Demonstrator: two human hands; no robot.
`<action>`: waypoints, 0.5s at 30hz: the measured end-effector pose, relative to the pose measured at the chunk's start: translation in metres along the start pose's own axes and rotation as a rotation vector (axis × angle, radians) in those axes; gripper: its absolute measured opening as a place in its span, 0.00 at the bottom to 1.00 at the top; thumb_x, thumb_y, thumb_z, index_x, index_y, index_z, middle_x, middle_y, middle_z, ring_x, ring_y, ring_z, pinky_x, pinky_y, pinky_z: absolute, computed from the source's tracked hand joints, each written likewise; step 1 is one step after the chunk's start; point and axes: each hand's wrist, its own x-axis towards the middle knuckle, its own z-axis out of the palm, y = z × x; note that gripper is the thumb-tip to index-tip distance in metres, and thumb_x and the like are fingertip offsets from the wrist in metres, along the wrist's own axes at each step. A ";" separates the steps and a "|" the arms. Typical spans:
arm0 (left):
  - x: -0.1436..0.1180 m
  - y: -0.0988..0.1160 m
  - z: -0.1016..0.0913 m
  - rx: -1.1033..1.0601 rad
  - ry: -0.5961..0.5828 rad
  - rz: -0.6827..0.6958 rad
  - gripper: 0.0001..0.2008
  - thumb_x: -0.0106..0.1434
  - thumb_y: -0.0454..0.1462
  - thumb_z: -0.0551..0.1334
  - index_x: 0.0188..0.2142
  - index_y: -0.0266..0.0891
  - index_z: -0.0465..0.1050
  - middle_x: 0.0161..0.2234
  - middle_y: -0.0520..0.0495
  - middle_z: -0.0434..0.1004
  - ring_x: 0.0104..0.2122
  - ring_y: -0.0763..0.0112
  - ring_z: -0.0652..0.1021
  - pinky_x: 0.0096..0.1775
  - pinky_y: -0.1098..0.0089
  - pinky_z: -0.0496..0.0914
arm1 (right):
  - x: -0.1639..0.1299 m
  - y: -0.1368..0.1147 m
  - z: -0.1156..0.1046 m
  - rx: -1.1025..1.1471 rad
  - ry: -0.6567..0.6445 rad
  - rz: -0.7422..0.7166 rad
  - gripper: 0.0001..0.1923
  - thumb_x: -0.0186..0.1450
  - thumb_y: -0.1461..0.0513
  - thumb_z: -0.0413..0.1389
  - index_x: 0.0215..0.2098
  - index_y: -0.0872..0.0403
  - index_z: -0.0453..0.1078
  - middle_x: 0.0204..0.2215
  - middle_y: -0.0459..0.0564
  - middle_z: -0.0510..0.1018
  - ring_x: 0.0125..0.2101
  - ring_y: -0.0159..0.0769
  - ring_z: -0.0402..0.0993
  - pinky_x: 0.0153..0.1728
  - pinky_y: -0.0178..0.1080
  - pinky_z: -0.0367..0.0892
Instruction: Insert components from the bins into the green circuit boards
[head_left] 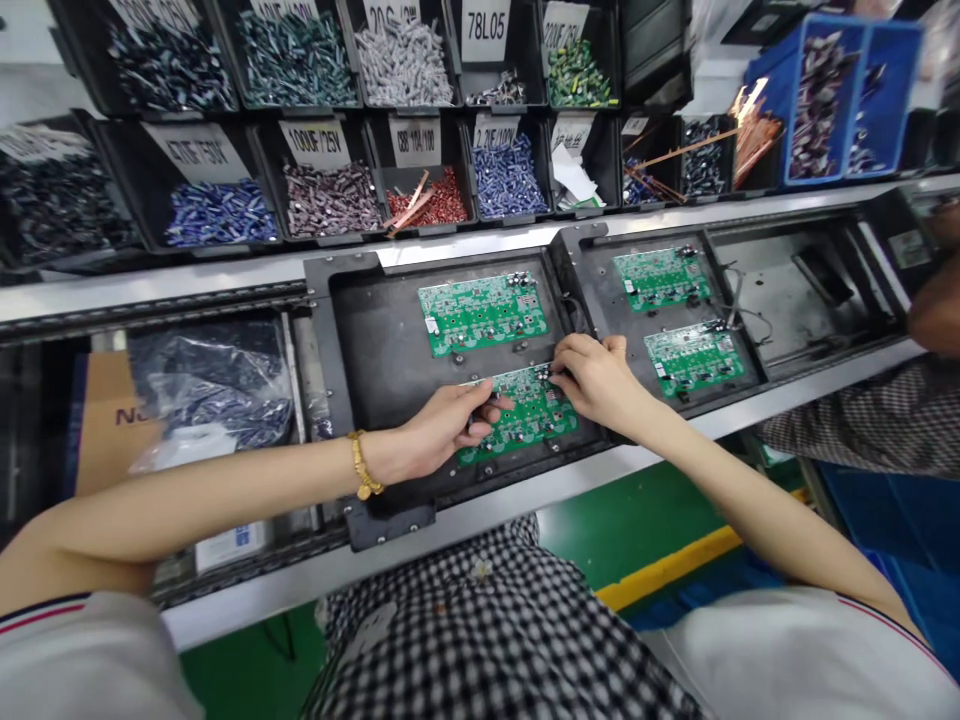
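My checked trousers [495,640] fill the bottom of the view, and my two bare forearms reach out over them to the black carrier tray [375,340] on the conveyor rail. My left hand [439,430], with a gold bracelet [363,466] at the wrist, rests on the left edge of the near green circuit board [525,415]; its fingers are curled together around some small dark parts, though I cannot tell exactly what they pinch. My right hand [596,375] sits at the board's upper right corner, fingertips pressed together on a small component at the board's top edge, touching the board. This near board lies in the front half of the tray, with a second green board [480,312] just beyond it in the same tray. To the right, touching this tray, a neighbouring tray [592,262] holds two more green boards [664,278], one behind the other. At the far right edge another person's arm [934,310] shows above checked cloth. Farthest back, rows of black bins [315,160] hold loose components behind white labels, and a blue bin [892,80] stands at the upper right.
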 end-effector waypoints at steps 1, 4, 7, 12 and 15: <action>-0.001 -0.002 0.001 0.004 0.002 0.008 0.16 0.66 0.42 0.57 0.32 0.28 0.71 0.23 0.51 0.61 0.17 0.85 0.56 0.19 0.78 0.46 | 0.000 -0.004 -0.002 0.069 0.041 0.011 0.03 0.61 0.64 0.52 0.33 0.56 0.67 0.38 0.55 0.74 0.40 0.44 0.70 0.37 0.42 0.49; -0.007 -0.007 0.006 0.014 0.001 0.066 0.15 0.65 0.42 0.57 0.30 0.29 0.70 0.23 0.52 0.61 0.18 0.84 0.57 0.20 0.78 0.47 | -0.002 -0.027 -0.013 0.320 0.121 -0.050 0.07 0.61 0.60 0.55 0.37 0.54 0.67 0.39 0.53 0.76 0.41 0.42 0.71 0.38 0.40 0.52; -0.022 -0.011 0.006 0.006 -0.015 0.093 0.16 0.64 0.44 0.59 0.27 0.32 0.66 0.22 0.54 0.56 0.18 0.83 0.54 0.20 0.77 0.45 | -0.002 -0.058 -0.022 0.435 0.077 -0.207 0.05 0.63 0.60 0.52 0.34 0.53 0.67 0.36 0.49 0.77 0.37 0.37 0.72 0.38 0.39 0.51; -0.093 -0.020 -0.048 0.153 0.161 0.071 0.22 0.58 0.53 0.60 0.37 0.35 0.72 0.20 0.56 0.48 0.18 0.79 0.49 0.22 0.75 0.43 | 0.006 -0.082 -0.009 0.394 -0.001 -0.319 0.04 0.62 0.65 0.51 0.35 0.55 0.66 0.35 0.47 0.77 0.36 0.35 0.71 0.37 0.39 0.47; -0.149 -0.035 -0.113 0.603 0.696 0.156 0.15 0.53 0.48 0.66 0.36 0.42 0.73 0.17 0.55 0.55 0.21 0.77 0.54 0.26 0.75 0.46 | 0.011 -0.081 0.007 0.415 -0.145 -0.375 0.05 0.62 0.68 0.49 0.35 0.54 0.66 0.37 0.48 0.76 0.39 0.36 0.71 0.36 0.38 0.47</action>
